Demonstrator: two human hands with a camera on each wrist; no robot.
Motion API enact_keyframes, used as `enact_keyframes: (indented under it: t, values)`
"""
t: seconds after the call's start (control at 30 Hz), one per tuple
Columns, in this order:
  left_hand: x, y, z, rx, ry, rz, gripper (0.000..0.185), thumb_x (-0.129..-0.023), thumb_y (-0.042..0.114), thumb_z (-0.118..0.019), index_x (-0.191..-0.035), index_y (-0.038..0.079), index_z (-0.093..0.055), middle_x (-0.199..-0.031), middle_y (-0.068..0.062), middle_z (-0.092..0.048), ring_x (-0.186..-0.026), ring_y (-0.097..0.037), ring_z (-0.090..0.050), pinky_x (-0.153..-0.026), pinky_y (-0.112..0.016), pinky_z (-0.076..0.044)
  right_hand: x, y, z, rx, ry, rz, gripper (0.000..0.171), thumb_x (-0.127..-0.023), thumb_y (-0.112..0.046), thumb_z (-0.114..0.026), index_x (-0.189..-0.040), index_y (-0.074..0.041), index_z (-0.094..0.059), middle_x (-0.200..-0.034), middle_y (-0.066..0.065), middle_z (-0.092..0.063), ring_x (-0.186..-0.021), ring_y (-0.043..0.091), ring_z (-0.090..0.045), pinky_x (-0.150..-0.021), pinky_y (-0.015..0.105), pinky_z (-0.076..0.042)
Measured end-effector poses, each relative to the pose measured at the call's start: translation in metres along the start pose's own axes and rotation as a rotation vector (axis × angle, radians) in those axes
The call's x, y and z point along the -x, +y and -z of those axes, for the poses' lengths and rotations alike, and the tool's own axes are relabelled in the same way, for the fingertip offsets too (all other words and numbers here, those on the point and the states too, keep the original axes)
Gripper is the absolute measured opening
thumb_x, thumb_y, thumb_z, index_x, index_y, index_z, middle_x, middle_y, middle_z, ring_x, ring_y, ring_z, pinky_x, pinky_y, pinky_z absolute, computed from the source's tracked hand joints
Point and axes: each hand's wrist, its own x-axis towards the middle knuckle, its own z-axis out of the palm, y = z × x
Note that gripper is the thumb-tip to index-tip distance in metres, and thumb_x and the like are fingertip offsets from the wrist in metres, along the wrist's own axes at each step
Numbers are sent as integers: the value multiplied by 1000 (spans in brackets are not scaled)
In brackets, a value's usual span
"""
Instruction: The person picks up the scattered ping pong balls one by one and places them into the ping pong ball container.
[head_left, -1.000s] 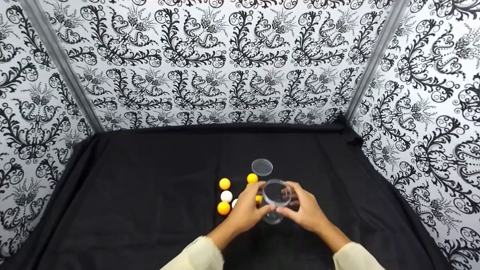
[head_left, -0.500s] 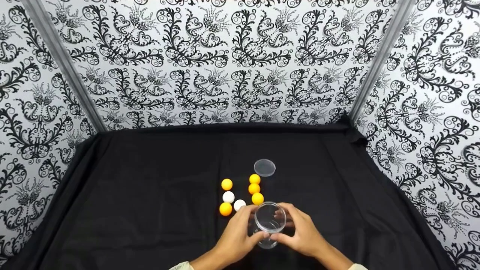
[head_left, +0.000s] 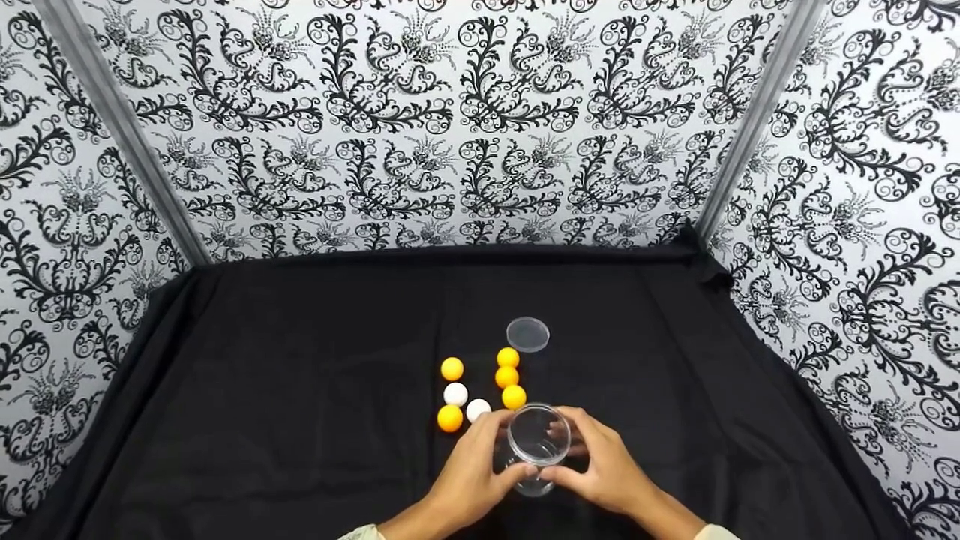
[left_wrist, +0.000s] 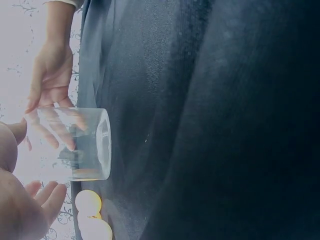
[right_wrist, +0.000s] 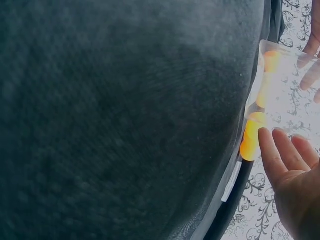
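I see both hands low in the centre of the head view, cupped around a clear plastic jar (head_left: 538, 446) that stands upright on the black cloth (head_left: 300, 390), its mouth open upward. My left hand (head_left: 469, 476) wraps the jar's left side with curled fingers, thumb near the bottom of the wall. My right hand (head_left: 604, 469) does the same from the right, fingers bent against the wall. Both hands grasp the jar.

In the left wrist view the jar (left_wrist: 75, 145) sits in the left half of the frame with its base resting on the cloth (left_wrist: 210, 120); the right hand (left_wrist: 50, 82) shows through and above it, and the left hand (left_wrist: 25, 200) fills the lower left corner. In the right wrist view the jar (right_wrist: 282, 95) is at the right edge, orange glowing through it, with the right hand (right_wrist: 295, 175) at lower right.

Just above the jar in the head view lie the table-tennis balls: a column of three orange balls (head_left: 508, 377) touching one another, a white ball (head_left: 478, 409) just beside the left fingertips, another white ball (head_left: 455, 394), and two more orange balls (head_left: 450, 418) to their left. The jar's clear lid (head_left: 528, 334) lies flat just above the column. Patterned black-and-white walls (head_left: 480, 112) fill the upper frame.
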Motion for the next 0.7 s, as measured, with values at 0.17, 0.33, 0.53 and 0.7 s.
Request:
enact_keyframes:
  t: [0.17,0.33,0.53,0.7]
  values:
    - [-1,-1,1,-24,-6,4,68,-84,29,-85,-140,11,-51,-129,1,-61,-114,-15,-65,-97,-32,-55,1,0,-1,13,0,-6,72,-80,-32,-88,-140,-16,-53,-122,13,-67,-101,26,-73,-72,31,-62]
    - [-2,-9,9,-197,-29,-42,75,-78,19,-89,-142,17,-51,-132,1,-61,-116,-14,-64,-100,-35,-54,1,0,-1,-16,-12,-29,74,-79,-31,-89,-141,-17,-52,-122,10,-68,-105,27,-73,-76,31,-62]
    - [-4,-37,21,-527,118,-103,61,-72,15,-89,-127,14,-63,-122,-2,-63,-107,-22,-66,-87,-41,-57,0,0,0,-27,-2,-22,74,-77,-30,-91,-137,-9,-54,-119,8,-69,-105,28,-74,-78,34,-62]
    - [-8,-62,29,-625,214,10,50,-72,18,-91,-115,13,-67,-114,-4,-62,-102,-28,-64,-77,-46,-57,1,1,1,15,-12,-24,75,-77,-32,-91,-139,-14,-53,-118,11,-69,-105,25,-74,-79,29,-61]
